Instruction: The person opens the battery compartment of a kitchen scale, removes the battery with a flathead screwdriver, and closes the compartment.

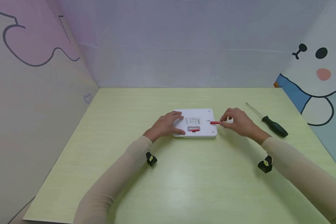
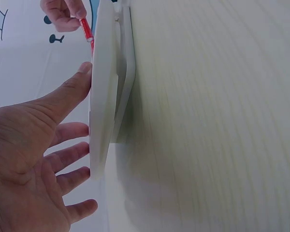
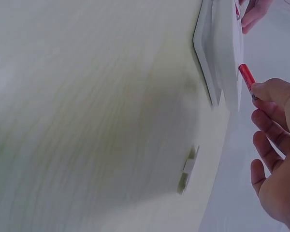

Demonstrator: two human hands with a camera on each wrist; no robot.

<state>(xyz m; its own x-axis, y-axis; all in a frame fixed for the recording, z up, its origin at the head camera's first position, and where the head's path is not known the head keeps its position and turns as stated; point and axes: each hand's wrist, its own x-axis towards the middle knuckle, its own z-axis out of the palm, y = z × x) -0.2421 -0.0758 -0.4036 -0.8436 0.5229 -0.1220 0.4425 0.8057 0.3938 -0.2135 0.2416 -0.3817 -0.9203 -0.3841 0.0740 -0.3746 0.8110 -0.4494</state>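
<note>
Nearest the person, the pale green tabletop [image 1: 173, 180] lies bare between two sleeved forearms, each wearing a small black wrist camera. Further out, in the middle of the tabletop, a flat white scale [image 1: 196, 123] lies upside down, its underside showing a printed label and an open battery bay with one red battery [image 1: 194, 129] already seated in it. The left hand [image 1: 166, 124] rests on the scale's left edge with fingers spread and straight, pressing it flat; the left wrist view shows the fingertips just touching the rim. The right hand [image 1: 238, 121] pinches a second red battery [image 1: 215, 122] by its end between thumb and fingertips, its free end over the scale's right side. That battery looks small, rigid, smooth and light, likely to roll or slip, so a pinch near one end suits it; the scale seems a light, stiff plastic slab best steadied at its edges. The label's writing is too small to read, and no brand shows. Beyond the right hand, well apart, lies a dark-handled screwdriver [image 1: 268, 120].
</note>
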